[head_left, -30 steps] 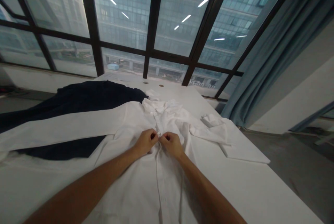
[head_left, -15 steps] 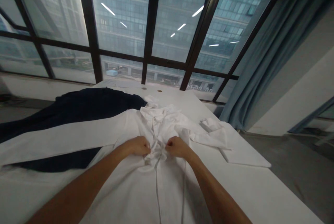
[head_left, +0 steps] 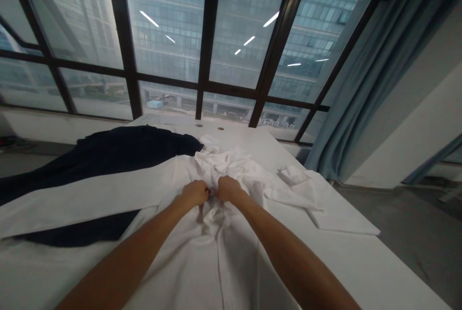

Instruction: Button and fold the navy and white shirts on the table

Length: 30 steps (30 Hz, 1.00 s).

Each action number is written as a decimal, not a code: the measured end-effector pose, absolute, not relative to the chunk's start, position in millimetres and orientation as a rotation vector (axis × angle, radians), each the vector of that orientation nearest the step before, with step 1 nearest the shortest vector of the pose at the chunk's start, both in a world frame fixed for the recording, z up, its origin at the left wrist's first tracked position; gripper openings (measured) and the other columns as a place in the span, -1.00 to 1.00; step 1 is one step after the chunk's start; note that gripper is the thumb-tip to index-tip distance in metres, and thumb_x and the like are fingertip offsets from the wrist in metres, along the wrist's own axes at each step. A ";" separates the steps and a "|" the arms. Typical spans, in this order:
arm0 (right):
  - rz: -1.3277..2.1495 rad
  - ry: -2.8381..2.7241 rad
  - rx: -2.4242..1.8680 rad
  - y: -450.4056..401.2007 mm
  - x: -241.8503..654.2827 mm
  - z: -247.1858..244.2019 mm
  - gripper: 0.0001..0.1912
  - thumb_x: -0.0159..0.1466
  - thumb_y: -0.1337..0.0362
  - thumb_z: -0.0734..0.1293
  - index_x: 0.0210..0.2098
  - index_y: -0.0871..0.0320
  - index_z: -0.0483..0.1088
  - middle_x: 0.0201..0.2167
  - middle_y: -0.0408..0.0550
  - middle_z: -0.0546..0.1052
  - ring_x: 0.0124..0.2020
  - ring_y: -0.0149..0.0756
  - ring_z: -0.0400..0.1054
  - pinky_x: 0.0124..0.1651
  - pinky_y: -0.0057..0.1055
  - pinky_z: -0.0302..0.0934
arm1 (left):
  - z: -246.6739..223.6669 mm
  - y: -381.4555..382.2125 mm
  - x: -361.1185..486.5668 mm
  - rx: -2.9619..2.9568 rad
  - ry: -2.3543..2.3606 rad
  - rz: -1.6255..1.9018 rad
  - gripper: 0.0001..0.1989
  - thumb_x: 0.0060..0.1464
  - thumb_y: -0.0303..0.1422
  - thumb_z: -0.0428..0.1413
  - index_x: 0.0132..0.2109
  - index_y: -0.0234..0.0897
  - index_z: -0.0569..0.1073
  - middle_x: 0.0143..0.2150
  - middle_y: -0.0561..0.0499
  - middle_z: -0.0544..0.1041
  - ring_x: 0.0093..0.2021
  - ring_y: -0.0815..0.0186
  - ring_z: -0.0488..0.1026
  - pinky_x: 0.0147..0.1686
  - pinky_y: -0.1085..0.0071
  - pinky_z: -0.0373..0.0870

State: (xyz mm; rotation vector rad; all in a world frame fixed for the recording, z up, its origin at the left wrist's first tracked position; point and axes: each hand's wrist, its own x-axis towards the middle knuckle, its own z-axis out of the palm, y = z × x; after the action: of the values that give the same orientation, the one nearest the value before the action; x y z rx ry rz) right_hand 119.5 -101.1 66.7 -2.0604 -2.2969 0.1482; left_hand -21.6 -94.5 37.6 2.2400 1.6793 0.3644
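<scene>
A white shirt [head_left: 187, 257] lies spread over the table, its collar end away from me and its front bunched in folds. My left hand [head_left: 196, 193] is closed on the shirt's cloth left of the front opening. Close beside it, my right hand [head_left: 228, 188] grips the cloth on the other side, fingers curled in. One long sleeve [head_left: 108, 194] stretches out to the left; the other sleeve [head_left: 296, 192] lies crumpled at the right. My fingertips are partly hidden by the folds and the hands themselves.
Dark navy cloth [head_left: 137, 148] lies behind and under the left sleeve. The white table [head_left: 346, 262] reaches toward the large framed windows [head_left: 249, 31], its right edge running diagonally. A blue-grey curtain [head_left: 357, 88] hangs at the right. Two round holes show near the table's far end.
Both hands have moved away from me toward the collar and come closer together. The shirt's front cloth is pulled up and bunched between them.
</scene>
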 end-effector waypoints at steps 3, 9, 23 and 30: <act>0.426 -2.178 -1.944 -103.8 133.7 65.2 -0.89 0.06 0.37 0.34 -0.57 0.24 0.48 -0.47 0.15 0.59 -0.34 -0.08 0.52 -0.30 -0.34 0.34 | 36.6 -95.3 -16.7 2.222 1.593 0.434 -0.77 0.00 -0.25 0.06 -0.47 -0.25 0.53 -0.45 -0.07 0.53 -0.41 0.23 0.44 -0.46 0.44 0.18; 1.158 -1.428 -1.563 -115.7 155.2 46.7 -0.83 0.12 0.38 0.26 -0.56 0.22 0.43 -0.60 -0.06 0.54 -0.50 -0.35 0.48 -0.40 -0.51 0.34 | 37.2 -94.9 -5.9 2.028 1.191 0.640 -0.71 0.00 -0.29 0.02 -0.57 -0.31 0.46 -0.68 0.12 0.31 -0.60 0.41 0.24 -0.56 0.51 0.06; 0.706 -1.736 -1.544 -123.1 163.2 11.1 -0.81 0.12 0.32 0.22 -0.53 0.21 0.42 -0.56 -0.10 0.51 -0.52 -0.40 0.34 -0.47 -0.54 0.13 | 40.2 -121.0 6.5 2.011 0.915 1.029 -0.80 0.02 -0.34 0.00 -0.41 -0.33 0.48 -0.48 0.05 0.48 -0.45 0.37 0.37 -0.44 0.51 0.24; 0.408 -1.964 -1.806 -115.2 240.5 46.4 -0.74 0.16 0.20 0.25 -0.46 0.22 0.50 -0.46 -0.04 0.55 -0.42 -0.30 0.41 -0.34 -0.46 0.19 | 84.3 -99.5 -86.1 2.203 1.379 0.872 -0.66 0.10 -0.17 -0.08 -0.31 -0.30 0.47 -0.36 -0.01 0.51 -0.31 0.26 0.42 -0.29 0.39 0.33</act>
State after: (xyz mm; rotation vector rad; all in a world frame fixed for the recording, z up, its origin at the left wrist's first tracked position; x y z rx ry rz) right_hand 240.5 -115.2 46.4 -1.8062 -1.9640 0.4076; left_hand -86.1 -99.5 84.3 2.2029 1.3786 0.8716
